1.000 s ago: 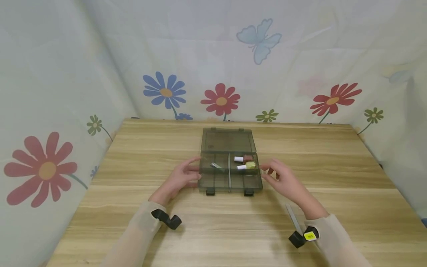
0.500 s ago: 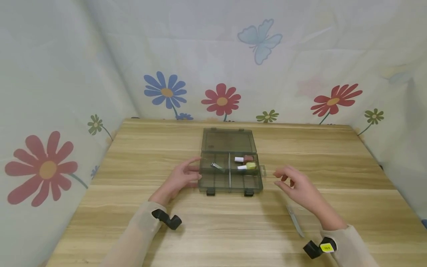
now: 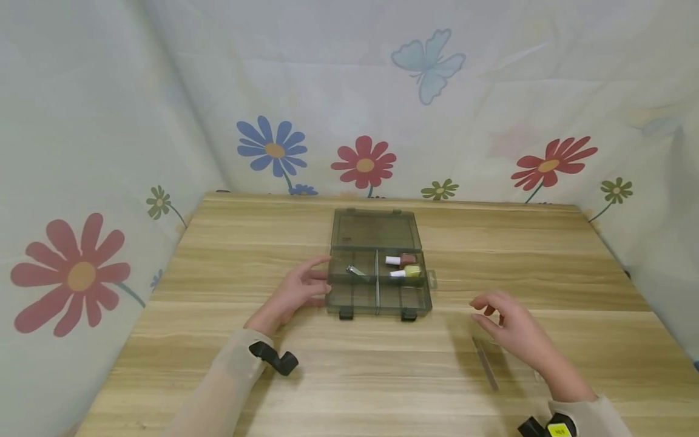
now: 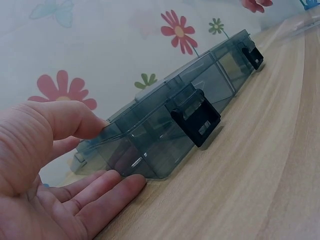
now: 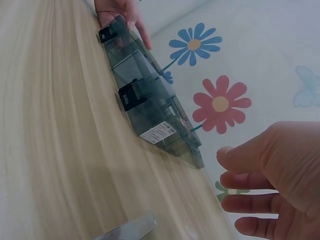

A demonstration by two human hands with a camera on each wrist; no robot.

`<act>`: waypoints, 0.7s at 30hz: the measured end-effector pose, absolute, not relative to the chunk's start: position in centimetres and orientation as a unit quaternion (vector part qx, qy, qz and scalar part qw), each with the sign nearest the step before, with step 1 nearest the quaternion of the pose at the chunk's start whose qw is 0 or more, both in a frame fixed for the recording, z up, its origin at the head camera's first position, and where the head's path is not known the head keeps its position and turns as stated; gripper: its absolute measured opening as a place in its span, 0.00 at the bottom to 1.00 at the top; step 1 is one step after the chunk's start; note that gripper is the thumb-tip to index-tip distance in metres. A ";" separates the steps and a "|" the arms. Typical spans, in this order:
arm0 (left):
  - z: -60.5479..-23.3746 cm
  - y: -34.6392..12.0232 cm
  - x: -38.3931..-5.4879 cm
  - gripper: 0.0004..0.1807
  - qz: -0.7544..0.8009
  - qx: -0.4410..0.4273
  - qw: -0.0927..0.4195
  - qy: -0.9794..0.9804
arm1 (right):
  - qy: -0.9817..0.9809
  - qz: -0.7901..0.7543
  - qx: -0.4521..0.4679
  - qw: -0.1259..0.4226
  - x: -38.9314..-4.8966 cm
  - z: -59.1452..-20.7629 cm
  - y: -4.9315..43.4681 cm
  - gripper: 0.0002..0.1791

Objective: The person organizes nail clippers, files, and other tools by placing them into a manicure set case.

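Observation:
A dark translucent plastic box (image 3: 351, 297) lies on the wooden table, its lid (image 3: 377, 229) folded back toward the wall. A nail clipper (image 3: 355, 271) lies in its back left compartment. In the back right one are a dark red nail polish bottle (image 3: 406, 260) and a yellow-green nail polish bottle (image 3: 411, 271), both white-capped. My left hand (image 3: 295, 291) rests against the box's left side, thumb at the top edge, fingers extended along the wall. To the right of the box, my right hand (image 3: 510, 321) hovers with loosely bent fingers and holds nothing, close to a slim flat strip (image 3: 485, 364) on the table.
Two black latches (image 4: 197, 120) hang at the box's front edge. A small hanging tab (image 3: 432, 280) sticks out on its right side, and a white label (image 5: 158, 132) is on the box. A flower-printed curtain (image 3: 306, 73) stands behind the table.
My right hand has left the box's right side and moved right and toward me, uncovering the tab there. My left hand and the box have stayed in place.

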State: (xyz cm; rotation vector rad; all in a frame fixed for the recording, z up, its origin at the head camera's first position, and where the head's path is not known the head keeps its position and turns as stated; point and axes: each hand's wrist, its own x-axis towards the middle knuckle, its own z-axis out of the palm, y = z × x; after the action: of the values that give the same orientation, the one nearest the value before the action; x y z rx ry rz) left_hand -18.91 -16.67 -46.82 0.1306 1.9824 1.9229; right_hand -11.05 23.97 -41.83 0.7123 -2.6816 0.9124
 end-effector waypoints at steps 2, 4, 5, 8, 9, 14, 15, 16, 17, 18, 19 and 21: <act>-46.9 -16.6 -18.9 0.36 0.684 0.042 0.186 0.704 | -0.915 0.311 0.235 0.107 -10.7 -42.0 24.1 0.12; -47.1 -16.6 -19.0 0.36 0.685 0.038 0.183 0.704 | -0.916 0.313 0.227 0.103 -10.4 -42.2 24.2 0.11; -47.1 -16.6 -19.0 0.36 0.686 0.038 0.182 0.704 | -0.917 0.314 0.223 0.103 -10.2 -42.3 24.2 0.11; -47.2 -16.5 -19.0 0.37 0.688 0.037 0.180 0.702 | -0.924 0.308 0.206 0.099 -9.6 -42.4 24.3 0.11; -47.2 -16.5 -19.0 0.37 0.689 0.038 0.181 0.701 | -0.927 0.304 0.197 0.098 -9.3 -42.5 24.3 0.11; -47.3 -16.6 -19.1 0.38 0.692 0.042 0.189 0.696 | -0.944 0.302 0.119 0.062 -7.6 -42.8 23.7 0.08; -47.2 -16.6 -19.1 0.38 0.692 0.043 0.189 0.695 | -0.945 0.306 0.101 0.056 -7.4 -42.9 23.6 0.08; -47.2 -16.6 -19.1 0.38 0.693 0.045 0.189 0.694 | -0.946 0.308 0.086 0.051 -7.1 -43.0 23.4 0.08; -47.2 -16.6 -19.1 0.38 0.693 0.046 0.190 0.694 | -0.947 0.310 0.070 0.048 -6.8 -43.2 23.3 0.08; -47.2 -16.6 -19.1 0.38 0.693 0.047 0.189 0.694 | -0.948 0.310 0.060 0.051 -6.6 -43.4 23.3 0.08; -47.1 -16.6 -19.1 0.38 0.692 0.047 0.188 0.696 | -0.948 0.307 0.052 0.057 -6.5 -43.6 23.2 0.08; -47.2 -16.6 -19.1 0.37 0.691 0.045 0.187 0.697 | -0.950 0.303 0.041 0.061 -6.2 -44.0 23.1 0.08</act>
State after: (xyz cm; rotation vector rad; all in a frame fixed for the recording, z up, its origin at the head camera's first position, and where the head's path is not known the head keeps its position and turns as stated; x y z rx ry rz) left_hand -19.10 -16.58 -47.20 0.1280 1.9621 1.9444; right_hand -6.17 23.15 -44.04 0.1236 -2.8744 0.9171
